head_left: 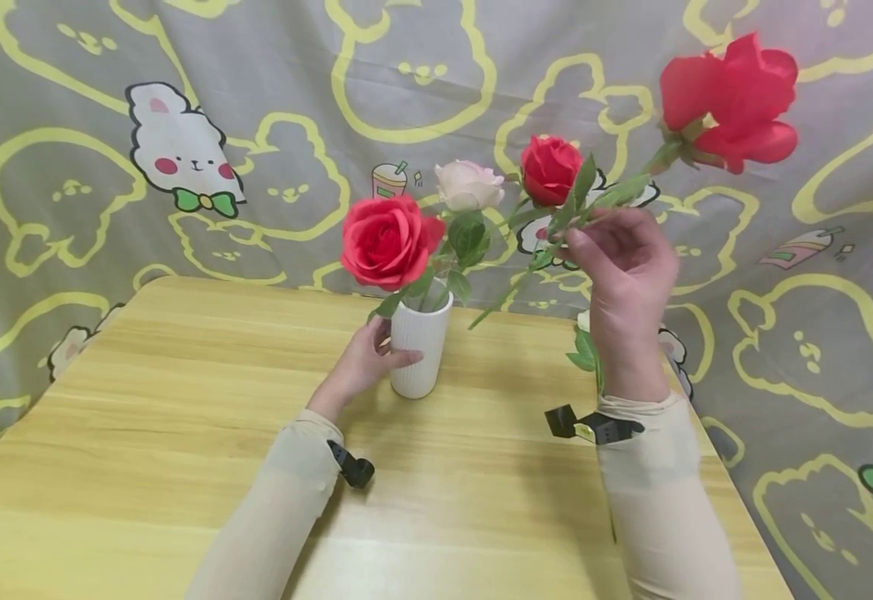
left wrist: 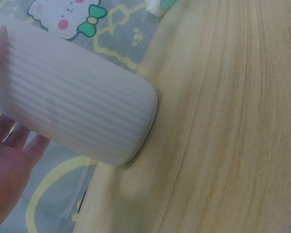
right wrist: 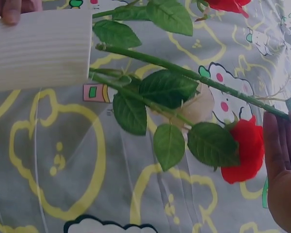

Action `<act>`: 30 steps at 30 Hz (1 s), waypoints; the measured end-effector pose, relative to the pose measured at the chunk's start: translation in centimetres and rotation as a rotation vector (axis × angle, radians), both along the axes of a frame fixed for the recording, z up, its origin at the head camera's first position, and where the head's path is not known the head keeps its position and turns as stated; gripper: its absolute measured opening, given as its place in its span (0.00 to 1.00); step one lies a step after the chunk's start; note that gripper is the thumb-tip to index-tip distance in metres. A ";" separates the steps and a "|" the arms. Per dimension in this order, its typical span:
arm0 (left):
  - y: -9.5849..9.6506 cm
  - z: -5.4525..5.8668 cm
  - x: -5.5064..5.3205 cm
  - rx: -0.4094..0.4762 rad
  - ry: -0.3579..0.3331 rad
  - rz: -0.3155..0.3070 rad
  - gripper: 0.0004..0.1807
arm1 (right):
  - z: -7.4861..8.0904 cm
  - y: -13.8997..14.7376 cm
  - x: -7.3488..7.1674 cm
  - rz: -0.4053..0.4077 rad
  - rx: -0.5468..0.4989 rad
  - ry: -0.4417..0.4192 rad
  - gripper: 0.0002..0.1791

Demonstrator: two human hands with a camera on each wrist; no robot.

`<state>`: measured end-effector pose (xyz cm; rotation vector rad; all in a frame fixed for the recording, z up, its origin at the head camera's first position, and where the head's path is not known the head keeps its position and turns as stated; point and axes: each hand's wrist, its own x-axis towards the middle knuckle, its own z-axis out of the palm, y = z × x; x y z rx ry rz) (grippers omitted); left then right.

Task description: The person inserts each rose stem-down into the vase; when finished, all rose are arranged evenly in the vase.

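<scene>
A white ribbed vase (head_left: 419, 350) stands upright on the wooden table, steadied by my left hand (head_left: 361, 362), whose thumb and fingers lie round its side. In the vase are a large red rose (head_left: 389, 242), a pale pink rose (head_left: 469, 185) and a smaller red rose (head_left: 551, 171). My right hand (head_left: 631, 267) pinches the leafy stem of another red rose (head_left: 732, 104), held up at a slant above the table. Its bare cut stem end (right wrist: 103, 47) points down and left, close outside the vase's rim in the right wrist view.
A further stem with green leaves (head_left: 584, 354) and a whitish bloom lies along the table's right side, partly hidden behind my right forearm. The wooden table (head_left: 181, 400) ends at a grey curtain (head_left: 271, 50) with yellow cartoon outlines. Both wrists carry small black cameras.
</scene>
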<state>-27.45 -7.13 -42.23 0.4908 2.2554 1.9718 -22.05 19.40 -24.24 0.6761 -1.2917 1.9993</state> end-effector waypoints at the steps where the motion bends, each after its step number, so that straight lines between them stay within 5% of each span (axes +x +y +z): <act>1: 0.0 0.0 0.1 0.001 -0.001 -0.002 0.44 | 0.1 -0.2 -0.1 -0.003 0.001 -0.004 0.12; 14: 0.1 0.0 -0.2 0.005 0.023 -0.011 0.45 | 0.2 -2.1 -1.5 0.014 0.000 -0.027 0.12; 30: 0.0 -0.1 -0.1 0.015 0.030 -0.024 0.45 | -3.0 -4.4 -2.7 -0.059 0.212 -0.018 0.11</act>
